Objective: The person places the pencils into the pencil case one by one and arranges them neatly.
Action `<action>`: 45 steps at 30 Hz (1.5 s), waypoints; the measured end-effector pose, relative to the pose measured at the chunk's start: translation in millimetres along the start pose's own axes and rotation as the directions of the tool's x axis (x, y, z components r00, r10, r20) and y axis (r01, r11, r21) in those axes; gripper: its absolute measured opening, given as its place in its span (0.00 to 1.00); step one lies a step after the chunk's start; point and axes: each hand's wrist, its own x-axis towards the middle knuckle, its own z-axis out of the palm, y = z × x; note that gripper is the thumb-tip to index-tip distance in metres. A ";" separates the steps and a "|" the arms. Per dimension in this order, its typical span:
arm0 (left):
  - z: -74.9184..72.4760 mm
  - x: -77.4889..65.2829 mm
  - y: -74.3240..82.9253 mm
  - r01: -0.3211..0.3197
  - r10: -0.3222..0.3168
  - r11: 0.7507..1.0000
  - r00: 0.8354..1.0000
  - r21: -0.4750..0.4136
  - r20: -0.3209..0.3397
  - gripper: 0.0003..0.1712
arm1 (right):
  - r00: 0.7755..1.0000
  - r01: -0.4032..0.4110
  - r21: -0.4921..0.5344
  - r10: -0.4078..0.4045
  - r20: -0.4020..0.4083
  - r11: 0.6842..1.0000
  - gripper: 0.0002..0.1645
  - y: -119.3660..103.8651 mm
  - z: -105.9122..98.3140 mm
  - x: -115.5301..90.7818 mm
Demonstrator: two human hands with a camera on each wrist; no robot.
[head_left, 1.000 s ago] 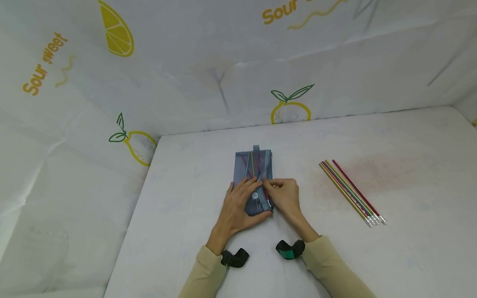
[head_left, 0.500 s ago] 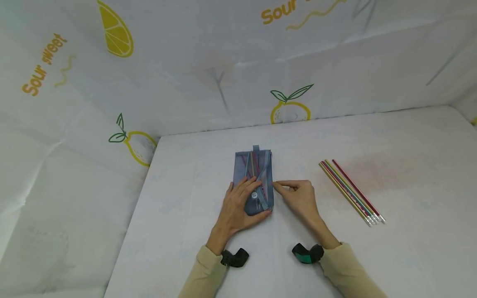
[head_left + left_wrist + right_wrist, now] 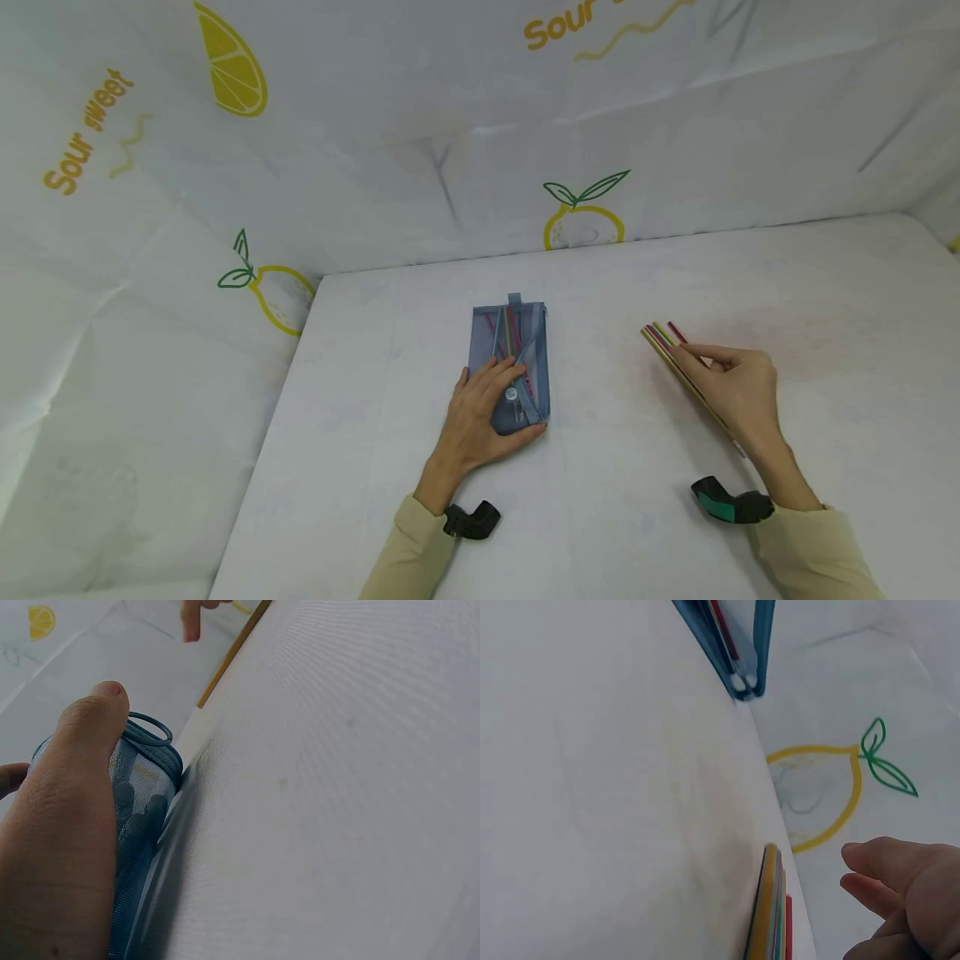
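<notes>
My left hand (image 3: 476,412) rests with spread fingers on a blue mesh zip pencil pouch (image 3: 538,367) lying on the table. Several pencils show through the pouch's mesh. In the left wrist view, the thumb lies along the side of the pouch (image 3: 131,855). My right hand (image 3: 738,387) is over a row of loose pencils (image 3: 678,372) and hides their eraser ends in the head view. From the right wrist, the thumb and fingertips (image 3: 866,859) are seen apart, beside and above the pencils (image 3: 765,900), with nothing between them. The pouch's zip opening (image 3: 742,686) gapes there.
The white table (image 3: 592,517) meets a white cloth backdrop (image 3: 337,167) printed with lemons along its back edge. Black wrist devices (image 3: 472,521) sit under both cuffs. Bare tabletop lies between pouch and pencils.
My right hand has left the pouch and moved right, over the loose pencils. My left hand has stayed on the pouch. A red pencil now lies farther inside it.
</notes>
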 end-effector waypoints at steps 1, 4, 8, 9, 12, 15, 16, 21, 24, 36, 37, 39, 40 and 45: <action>0.4 0.0 -0.2 0.000 0.000 1.000 1.000 0.000 0.000 0.49 | 1.000 0.004 -0.015 -0.004 -0.004 1.000 0.23 4.8 -5.3 0.5; 0.4 0.1 -0.1 0.002 -0.002 1.000 1.000 0.000 0.000 0.49 | 1.000 0.003 -0.063 -0.004 -0.006 0.998 0.25 16.8 -17.4 1.4; 0.2 -0.1 0.0 0.001 -0.001 1.000 1.000 -0.001 -0.001 0.49 | 1.000 -0.005 -0.107 0.004 -0.003 0.994 0.25 27.5 -25.0 1.4; 0.0 -0.2 0.1 0.002 -0.002 1.000 1.000 -0.002 0.000 0.50 | 1.000 -0.005 -0.113 0.004 -0.002 0.994 0.25 29.4 -25.7 1.2; 0.4 -0.8 -0.1 -0.001 0.001 1.000 1.000 -0.004 -0.001 0.50 | 1.000 0.007 -0.128 -0.005 0.012 0.992 0.25 33.7 -26.8 0.2; 0.9 -1.1 -0.3 -0.002 0.002 1.000 1.000 -0.002 -0.001 0.49 | 0.999 0.019 -0.151 -0.015 0.028 0.988 0.24 36.7 -27.0 -0.8; 1.4 -1.3 -0.7 -0.004 0.004 1.000 1.000 -0.002 -0.002 0.49 | 0.999 0.023 -0.160 -0.018 0.034 0.987 0.24 37.5 -27.1 -1.2; 2.3 -1.1 -1.2 -0.014 0.014 1.000 1.000 0.004 -0.011 0.50 | 0.999 0.028 -0.218 -0.019 0.043 0.976 0.24 39.1 -28.1 -3.4; 2.1 -0.9 -1.4 -0.021 0.021 1.000 1.000 0.009 -0.017 0.49 | 0.999 0.026 -0.250 -0.017 0.038 0.968 0.24 38.2 -29.2 -5.2; 0.8 1.3 0.3 0.012 -0.015 0.998 0.999 -0.058 -0.052 0.46 | 0.998 0.017 -0.293 0.001 0.062 0.956 0.23 38.3 -30.3 -6.5; 1.0 1.1 0.3 0.021 -0.025 0.998 0.998 -0.064 -0.051 0.45 | 0.998 0.029 -0.290 -0.013 0.059 0.957 0.22 38.5 -30.1 -6.2; 1.2 0.8 0.6 0.040 -0.043 0.996 0.998 -0.075 -0.046 0.45 | 0.998 0.050 -0.279 -0.038 0.049 0.959 0.21 38.8 -29.9 -5.9; 1.2 0.7 0.7 0.046 -0.050 0.996 0.998 -0.082 -0.045 0.45 | 0.998 0.060 -0.274 -0.050 0.042 0.960 0.21 38.9 -29.8 -5.8; 1.5 0.3 0.8 0.061 -0.066 0.993 0.997 -0.097 -0.044 0.44 | 0.997 0.079 -0.245 -0.076 0.020 0.966 0.19 39.1 -29.5 -5.7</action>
